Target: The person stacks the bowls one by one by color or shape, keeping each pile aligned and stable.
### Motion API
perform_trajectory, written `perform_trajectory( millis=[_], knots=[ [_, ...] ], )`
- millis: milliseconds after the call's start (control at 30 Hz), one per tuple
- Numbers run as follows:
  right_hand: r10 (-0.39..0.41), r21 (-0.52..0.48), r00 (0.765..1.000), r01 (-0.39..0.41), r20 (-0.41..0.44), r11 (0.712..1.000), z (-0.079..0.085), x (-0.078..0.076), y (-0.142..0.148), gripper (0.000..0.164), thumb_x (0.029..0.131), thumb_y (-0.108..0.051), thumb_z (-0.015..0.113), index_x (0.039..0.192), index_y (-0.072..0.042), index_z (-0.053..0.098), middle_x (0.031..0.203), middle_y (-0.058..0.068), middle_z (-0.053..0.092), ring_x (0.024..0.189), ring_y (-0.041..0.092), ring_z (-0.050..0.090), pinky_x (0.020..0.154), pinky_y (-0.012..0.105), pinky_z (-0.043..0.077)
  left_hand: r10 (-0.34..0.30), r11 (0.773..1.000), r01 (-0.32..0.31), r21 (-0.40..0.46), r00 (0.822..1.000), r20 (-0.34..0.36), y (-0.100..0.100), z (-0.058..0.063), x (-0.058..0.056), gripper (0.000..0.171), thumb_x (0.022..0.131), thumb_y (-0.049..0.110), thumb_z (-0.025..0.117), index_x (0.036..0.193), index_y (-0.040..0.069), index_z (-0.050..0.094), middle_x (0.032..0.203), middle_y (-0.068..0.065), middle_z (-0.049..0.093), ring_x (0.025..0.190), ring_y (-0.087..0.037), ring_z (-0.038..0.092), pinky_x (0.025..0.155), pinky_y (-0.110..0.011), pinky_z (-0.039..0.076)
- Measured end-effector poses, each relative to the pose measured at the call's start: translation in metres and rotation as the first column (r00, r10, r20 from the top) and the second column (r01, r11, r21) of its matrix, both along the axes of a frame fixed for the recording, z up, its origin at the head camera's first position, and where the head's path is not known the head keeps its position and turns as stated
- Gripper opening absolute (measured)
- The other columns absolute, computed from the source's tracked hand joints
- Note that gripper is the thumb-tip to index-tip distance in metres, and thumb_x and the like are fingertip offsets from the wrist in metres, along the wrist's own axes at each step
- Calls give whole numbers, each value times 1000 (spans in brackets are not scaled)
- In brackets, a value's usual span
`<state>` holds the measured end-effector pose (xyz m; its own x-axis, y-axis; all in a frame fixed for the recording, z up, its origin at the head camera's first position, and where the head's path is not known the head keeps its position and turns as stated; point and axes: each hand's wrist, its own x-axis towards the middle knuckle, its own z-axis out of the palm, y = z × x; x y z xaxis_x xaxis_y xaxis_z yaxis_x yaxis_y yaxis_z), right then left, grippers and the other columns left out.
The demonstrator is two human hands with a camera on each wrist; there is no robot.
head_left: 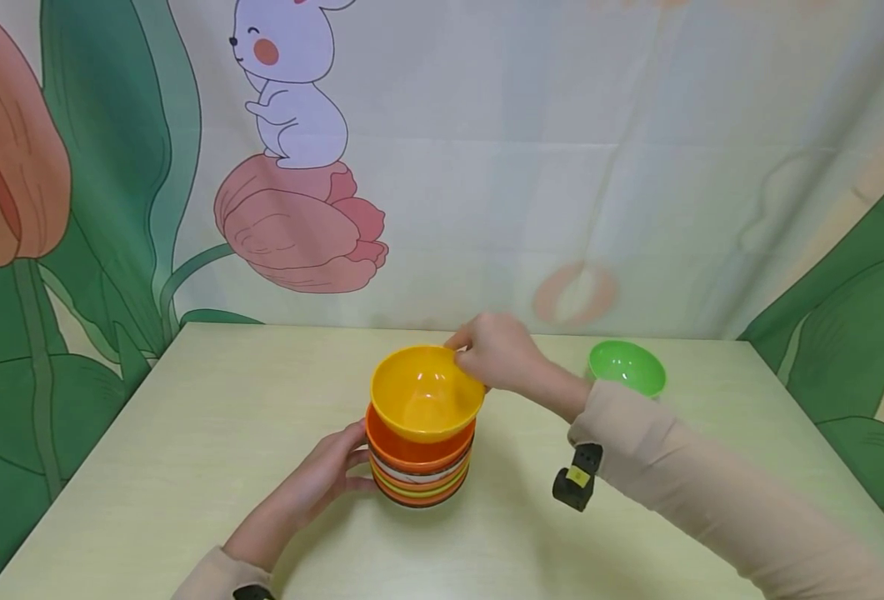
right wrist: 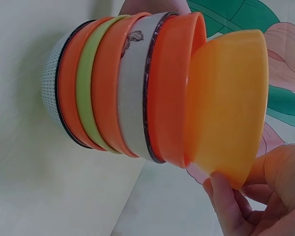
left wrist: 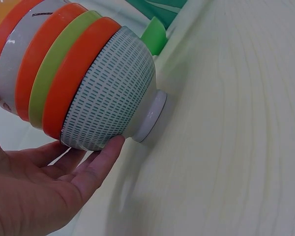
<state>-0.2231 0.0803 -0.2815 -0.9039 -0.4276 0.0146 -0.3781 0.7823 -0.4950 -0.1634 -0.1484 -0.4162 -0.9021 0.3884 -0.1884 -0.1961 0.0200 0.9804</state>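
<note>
My right hand pinches the rim of a yellow bowl between thumb and fingers. The yellow bowl's lower part is at the mouth of the top orange bowl, set off toward its far side. Below that, nested bowls form a stack: a white bowl with a dark rim, more orange ones, a yellow-green bowl, and a teal-dashed bowl at the bottom, its foot on the table. My left hand rests against the stack's left side, fingers extended along the dashed bowl.
A bright green bowl sits apart on the pale table, toward the back right, beyond my right forearm. Behind the table's back edge hangs a curtain printed with a rabbit and flowers.
</note>
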Motion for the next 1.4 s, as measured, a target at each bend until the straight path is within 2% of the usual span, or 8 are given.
perform_trajectory(
  millis=[500,900,1400],
  knots=[
    [2,26,1000,-2,5,1000,-7,4,-6,27,84,-6,54,105,-7,71,108,11,67,45,9,57,46,18,49,6,1000,-6,-4,1000,-4,1,2,1,72,90,61,37,139,8,38,139,-16,39,120,-29,47,86,-47,50],
    [8,23,1000,-8,14,1000,-11,5,-7,26,83,-5,55,103,-8,72,100,9,70,43,10,56,45,19,49,-2,1000,2,5,1000,-10,-1,0,0,71,91,59,36,139,7,36,138,-17,39,119,-29,47,86,-47,50],
    [10,31,1000,-10,17,999,-15,6,-8,26,83,-4,56,103,-8,72,99,8,70,46,9,57,46,18,49,-3,1000,3,-1,1000,-8,-1,-2,0,71,91,59,36,139,7,37,136,-16,42,117,-27,49,86,-45,51]
  ],
)
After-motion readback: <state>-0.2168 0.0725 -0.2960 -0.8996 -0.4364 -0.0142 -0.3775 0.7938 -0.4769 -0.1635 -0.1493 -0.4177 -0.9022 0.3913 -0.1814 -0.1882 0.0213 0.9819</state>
